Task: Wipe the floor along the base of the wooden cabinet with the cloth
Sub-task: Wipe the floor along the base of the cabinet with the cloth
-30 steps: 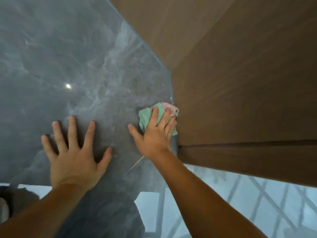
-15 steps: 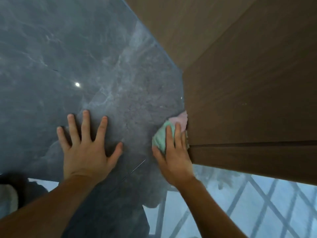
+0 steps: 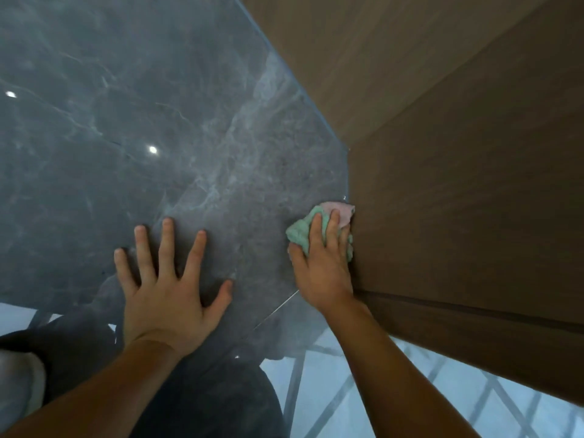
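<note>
Dark grey marble-look floor (image 3: 189,128) fills most of the shot, glossy enough to bounce back two ceiling light spots (image 3: 152,149) and what looks like a window grid down at the bottom. Wooden cabinet (image 3: 458,191) takes up the whole right side, with a corner where two faces meet and a seam running across lower down.

Hard to make out: most of the cloth (image 3: 301,233) is buried under the fingers, so only a bunched green bit and a pink bit stick out. Whatever the dark shape at bottom left is, it's cut off by the edge, can't tell. No writing or labels anywhere that I can read.

Hands are well apart. Left hand (image 3: 164,292) is planted flat on the floor, palm down, fingers fanned wide, thumb out to the right, holding nothing. Right hand (image 3: 320,267) is pressed down on top of the cloth, fingers together and pointing away from the person, with its outer edge right up against the cabinet face. The cloth sits on the floor exactly at the cabinet base, touching the wood, just below the corner.
</note>
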{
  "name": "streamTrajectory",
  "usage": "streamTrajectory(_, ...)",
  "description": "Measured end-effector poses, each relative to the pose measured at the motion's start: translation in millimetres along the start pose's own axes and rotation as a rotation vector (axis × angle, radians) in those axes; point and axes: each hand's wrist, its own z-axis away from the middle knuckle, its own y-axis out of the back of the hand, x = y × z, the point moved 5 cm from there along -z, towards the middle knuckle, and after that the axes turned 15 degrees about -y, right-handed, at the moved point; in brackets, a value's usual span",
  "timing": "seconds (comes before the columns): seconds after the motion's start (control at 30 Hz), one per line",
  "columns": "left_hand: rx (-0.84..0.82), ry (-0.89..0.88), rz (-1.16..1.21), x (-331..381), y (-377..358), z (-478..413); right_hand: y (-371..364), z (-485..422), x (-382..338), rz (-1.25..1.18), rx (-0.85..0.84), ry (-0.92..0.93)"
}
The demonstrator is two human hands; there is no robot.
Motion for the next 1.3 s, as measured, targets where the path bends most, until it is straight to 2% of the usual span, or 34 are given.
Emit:
streamTrajectory(0.2, -0.002, 0.016, 0.027, 0, -2, 1, 39, -94, -58, 0.056, -0.059, 0.082)
streamTrajectory(0.4, 0.021, -0.005, 0.019, 1, -5, 3, 46, -128, -115, 0.145, -0.044, 0.168)
streamTrajectory(0.5, 0.012, 0.0, 0.007, 2, -5, 2, 46, -128, -138, 0.18, -0.035, 0.335)
streamTrajectory(0.57, -0.011, -0.001, -0.009, 3, -5, 2, 56, -135, -133, 0.296, -0.035, 0.482)
streamTrajectory(0.6, -0.019, -0.003, -0.011, 3, -5, 2, 63, -142, -120, 0.335, -0.031, 0.491)
streamTrajectory(0.7, -0.022, 0.005, -0.001, 1, -7, 3, 76, -148, -66, 0.271, 0.03, 0.303)
streamTrajectory(0.83, -0.018, 0.015, 0.021, 1, -5, 2, 31, -60, -34, 0.091, 0.103, 0.097)
streamTrajectory(0.93, -0.008, 0.016, 0.019, 1, -2, 2, -8, 20, -22, 0.075, 0.046, 0.054)
streamTrajectory(1.0, -0.012, 0.015, 0.014, 2, -2, 0, -19, 33, -20, 0.08, -0.028, 0.04)
streamTrajectory(1.2, -0.031, 0.003, -0.025, 0, -4, -1, 22, -79, -54, 0.037, -0.067, 0.026)
streamTrajectory(1.3, -0.009, 0.0, -0.016, 0, -5, -2, 42, -135, -66, 0.141, -0.09, 0.054)
